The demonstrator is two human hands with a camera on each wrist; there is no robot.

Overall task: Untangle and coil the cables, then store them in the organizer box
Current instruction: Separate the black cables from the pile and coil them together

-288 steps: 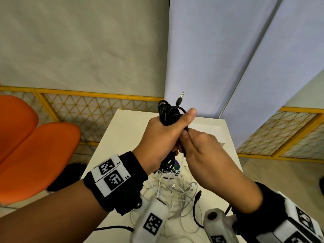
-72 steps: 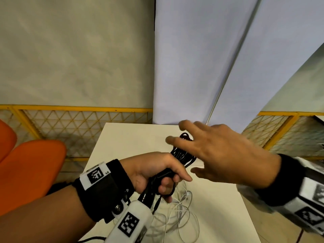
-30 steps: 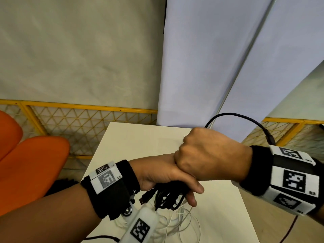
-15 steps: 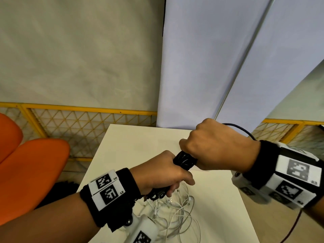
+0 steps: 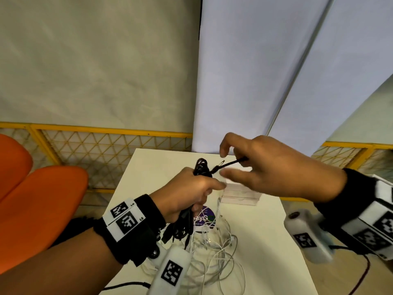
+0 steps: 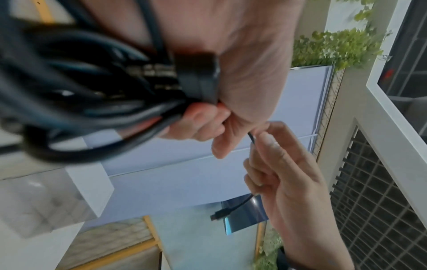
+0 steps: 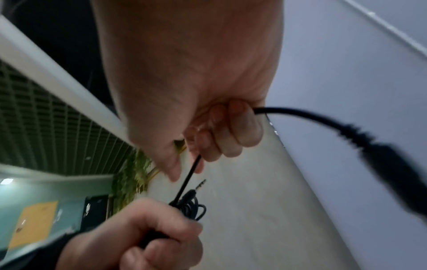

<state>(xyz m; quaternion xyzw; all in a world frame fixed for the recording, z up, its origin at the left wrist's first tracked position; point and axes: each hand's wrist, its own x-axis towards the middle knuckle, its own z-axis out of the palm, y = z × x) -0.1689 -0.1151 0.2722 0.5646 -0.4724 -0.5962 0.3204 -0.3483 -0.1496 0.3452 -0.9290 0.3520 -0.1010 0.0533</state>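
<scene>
head looks down, wrists close, facing hands

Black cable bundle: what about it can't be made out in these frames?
- Head view: the left hand covers the middle of the black cable bundle, so the wrap count is hidden.
- Left wrist view: the bundle is blurred, too close to the camera.
- Right wrist view: the right hand hides its grip; the plug is smeared.

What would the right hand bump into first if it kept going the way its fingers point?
Probably the left hand and the black cable bundle it grips; depth is unclear.
</scene>
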